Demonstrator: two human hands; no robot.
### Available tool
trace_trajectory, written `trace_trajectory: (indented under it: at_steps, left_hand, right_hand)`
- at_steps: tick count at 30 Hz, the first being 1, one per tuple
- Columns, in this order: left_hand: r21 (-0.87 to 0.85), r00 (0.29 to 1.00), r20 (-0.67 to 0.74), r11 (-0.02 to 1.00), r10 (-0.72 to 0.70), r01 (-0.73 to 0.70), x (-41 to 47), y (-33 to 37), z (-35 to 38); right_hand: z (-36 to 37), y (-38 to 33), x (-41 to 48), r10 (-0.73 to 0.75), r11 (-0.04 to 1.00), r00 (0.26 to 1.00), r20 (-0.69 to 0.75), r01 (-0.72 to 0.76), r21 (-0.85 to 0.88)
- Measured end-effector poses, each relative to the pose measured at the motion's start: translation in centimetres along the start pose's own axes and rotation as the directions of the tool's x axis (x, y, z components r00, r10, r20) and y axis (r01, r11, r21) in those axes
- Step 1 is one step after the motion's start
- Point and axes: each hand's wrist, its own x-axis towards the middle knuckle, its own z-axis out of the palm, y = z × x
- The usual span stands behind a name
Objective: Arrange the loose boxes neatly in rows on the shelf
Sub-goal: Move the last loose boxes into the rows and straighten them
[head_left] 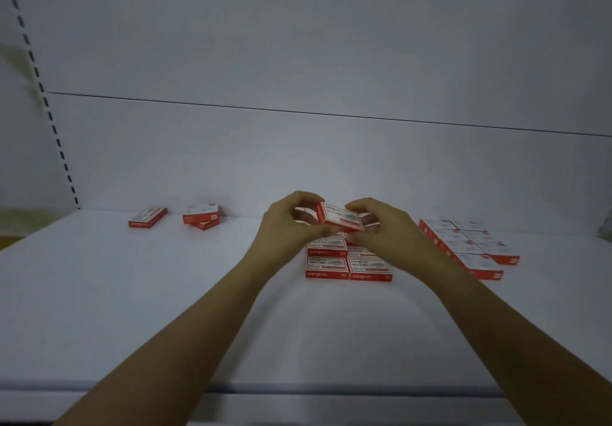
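A small red-and-white box is lifted above the middle of the white shelf. My left hand grips its left end and my right hand grips its right end. Directly beneath it lie two neat columns of the same boxes, partly hidden by my hands. A second ordered block of boxes lies to the right. At the back left lies one loose box, and beside it two loose boxes are piled one on the other.
The shelf's white back panel rises right behind the boxes. A slotted upright runs along the left side. The shelf's front edge crosses the bottom of the view.
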Motion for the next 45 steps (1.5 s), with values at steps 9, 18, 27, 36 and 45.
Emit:
trace_trajectory:
  at_steps: [9, 18, 27, 36, 45]
  left_hand:
    - [-0.136, 0.781, 0.312, 0.789, -0.54, 0.6, 0.2, 0.6, -0.4]
    - [-0.176, 0.77, 0.388, 0.779, -0.507, 0.602, 0.4, 0.5, -1.1]
    - [-0.005, 0.993, 0.074, 0.996, -0.09, 0.091, -0.6, -1.1, 0.2]
    - [0.195, 0.983, -0.023, 0.965, 0.181, -0.173, -0.7, -1.3, 1.2]
    - [0.205, 0.979, -0.035, 0.96, 0.2, -0.189, -0.3, -1.3, 1.9]
  right_hand:
    - [-0.2, -0.6, -0.5, 0.286, 0.605, 0.855, 0.433, -0.511, 0.611]
    - [0.0, 0.2, 0.0, 0.257, 0.554, 0.878, 0.403, -0.476, 0.683]
    - [0.3, 0.2, -0.8, 0.114, 0.946, 0.992, 0.061, -0.127, 0.299]
    - [0.5, 0.3, -0.7, -0.06, 0.997, 0.991, -0.123, 0.067, 0.047]
    - [0.1, 1.2, -0.4, -0.135, 0.99, 0.982, -0.135, 0.129, -0.058]
